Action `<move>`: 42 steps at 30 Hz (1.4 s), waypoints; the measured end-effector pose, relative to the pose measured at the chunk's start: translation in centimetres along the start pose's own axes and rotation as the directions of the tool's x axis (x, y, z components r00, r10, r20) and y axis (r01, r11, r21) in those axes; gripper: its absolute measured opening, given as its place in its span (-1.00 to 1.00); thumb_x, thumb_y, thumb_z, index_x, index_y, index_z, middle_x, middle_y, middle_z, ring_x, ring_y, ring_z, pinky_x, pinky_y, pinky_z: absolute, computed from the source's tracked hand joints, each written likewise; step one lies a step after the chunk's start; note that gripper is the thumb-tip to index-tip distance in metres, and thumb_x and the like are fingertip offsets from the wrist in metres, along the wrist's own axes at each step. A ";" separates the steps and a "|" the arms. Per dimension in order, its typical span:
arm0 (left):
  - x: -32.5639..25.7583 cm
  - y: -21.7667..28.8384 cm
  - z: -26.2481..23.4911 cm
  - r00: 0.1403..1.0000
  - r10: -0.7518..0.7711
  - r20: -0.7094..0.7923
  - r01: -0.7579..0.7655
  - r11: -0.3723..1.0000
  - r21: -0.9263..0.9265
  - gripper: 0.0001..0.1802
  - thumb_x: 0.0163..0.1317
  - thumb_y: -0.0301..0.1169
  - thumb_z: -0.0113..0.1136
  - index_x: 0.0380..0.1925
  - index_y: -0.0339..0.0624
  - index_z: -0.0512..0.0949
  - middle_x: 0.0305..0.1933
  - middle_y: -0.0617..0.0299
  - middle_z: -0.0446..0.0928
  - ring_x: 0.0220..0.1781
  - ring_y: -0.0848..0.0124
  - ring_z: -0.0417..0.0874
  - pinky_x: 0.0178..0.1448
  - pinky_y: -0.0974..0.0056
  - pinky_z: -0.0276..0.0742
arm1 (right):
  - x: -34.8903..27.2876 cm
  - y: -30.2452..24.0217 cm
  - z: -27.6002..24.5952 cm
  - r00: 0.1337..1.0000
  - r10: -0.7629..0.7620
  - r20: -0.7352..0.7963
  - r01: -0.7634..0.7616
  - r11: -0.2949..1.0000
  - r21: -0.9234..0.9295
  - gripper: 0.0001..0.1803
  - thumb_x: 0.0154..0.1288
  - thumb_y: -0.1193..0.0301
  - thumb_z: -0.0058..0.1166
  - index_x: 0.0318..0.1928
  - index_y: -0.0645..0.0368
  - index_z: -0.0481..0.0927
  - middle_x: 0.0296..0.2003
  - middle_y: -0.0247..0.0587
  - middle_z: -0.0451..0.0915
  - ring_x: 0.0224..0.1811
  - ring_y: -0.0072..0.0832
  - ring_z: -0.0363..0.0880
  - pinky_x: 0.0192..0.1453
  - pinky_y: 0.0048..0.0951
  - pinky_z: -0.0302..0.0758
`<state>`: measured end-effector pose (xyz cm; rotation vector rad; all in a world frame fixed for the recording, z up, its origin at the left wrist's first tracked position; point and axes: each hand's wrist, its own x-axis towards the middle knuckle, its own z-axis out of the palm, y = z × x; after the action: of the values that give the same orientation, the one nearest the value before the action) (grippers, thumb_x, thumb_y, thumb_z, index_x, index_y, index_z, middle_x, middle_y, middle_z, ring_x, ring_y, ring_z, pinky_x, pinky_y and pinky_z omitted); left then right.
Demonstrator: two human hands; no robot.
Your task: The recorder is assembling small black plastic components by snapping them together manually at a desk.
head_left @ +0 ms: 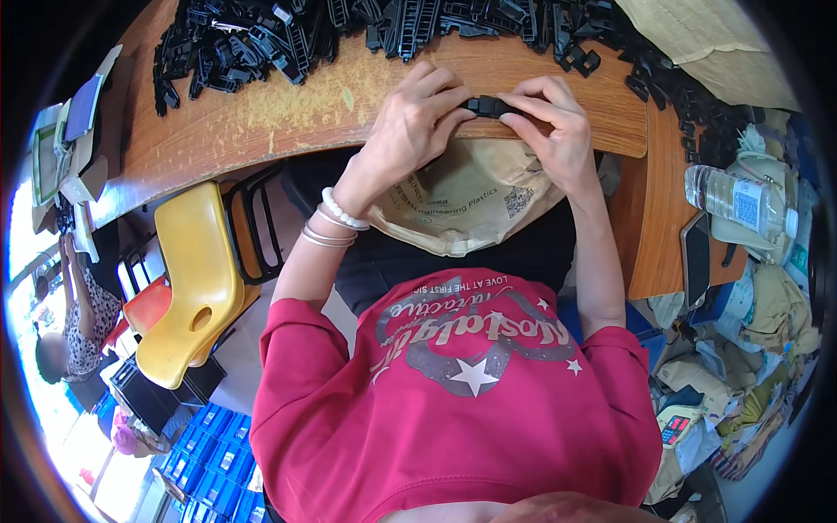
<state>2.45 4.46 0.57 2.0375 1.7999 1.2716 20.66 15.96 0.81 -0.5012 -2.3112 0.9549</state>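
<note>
Just over the table's near edge, a small black plastic part is held between my two hands. My left hand pinches its left end between thumb and fingers, and my right hand grips the right end the same way. The fingertips cover both ends of the part, so its full shape is hidden. Below the hands, an open brown paper sack lies across my lap, its mouth against the table edge. A long heap of black plastic parts, some ladder-like, spreads along the far side of the table.
The worn wooden table curves around me. At right are a clear plastic bottle, a dark phone-like slab and piled bags. Yellow chairs and blue crates stand at left, where another person works.
</note>
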 end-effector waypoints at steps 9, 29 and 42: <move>3.6 -1.3 0.2 0.980 0.185 -0.077 -0.153 0.939 0.309 -0.62 0.05 -0.32 0.38 -0.17 -0.33 0.57 -0.17 0.10 0.52 -0.07 0.15 0.51 0.02 0.17 0.47 | 0.9 2.4 -1.9 0.915 -0.068 -0.399 -0.033 0.970 -0.241 -0.76 0.24 0.58 0.15 -0.07 0.22 0.65 -0.08 -0.15 0.56 -0.06 -0.30 0.56 -0.01 -0.37 0.52; 1.4 2.2 2.4 0.948 -0.099 -0.303 0.079 0.994 -0.080 -0.79 0.21 -0.57 0.27 -0.18 -0.29 0.48 -0.22 0.12 0.62 -0.36 0.44 0.70 -0.30 0.40 0.59 | -0.8 4.2 -5.6 0.996 0.016 -0.085 -0.037 0.967 -0.250 -0.67 0.20 0.59 0.18 0.01 0.19 0.59 -0.06 -0.16 0.53 -0.05 -0.25 0.53 0.00 -0.38 0.49; 0.7 0.3 1.7 0.984 -0.149 -0.094 0.145 0.988 -0.056 -0.75 0.06 -0.50 0.35 -0.22 -0.32 0.65 -0.21 0.08 0.52 -0.21 0.17 0.56 -0.13 0.21 0.53 | -0.8 -1.0 -1.9 0.871 0.466 0.155 -0.473 0.716 0.513 -0.66 0.39 0.49 0.08 0.16 0.16 0.58 -0.48 -0.39 0.50 -0.53 -0.72 0.36 -0.46 -0.66 0.33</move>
<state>3.74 5.69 0.08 1.8088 1.9008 1.3799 22.36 15.86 2.39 -0.8552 -1.8137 1.7888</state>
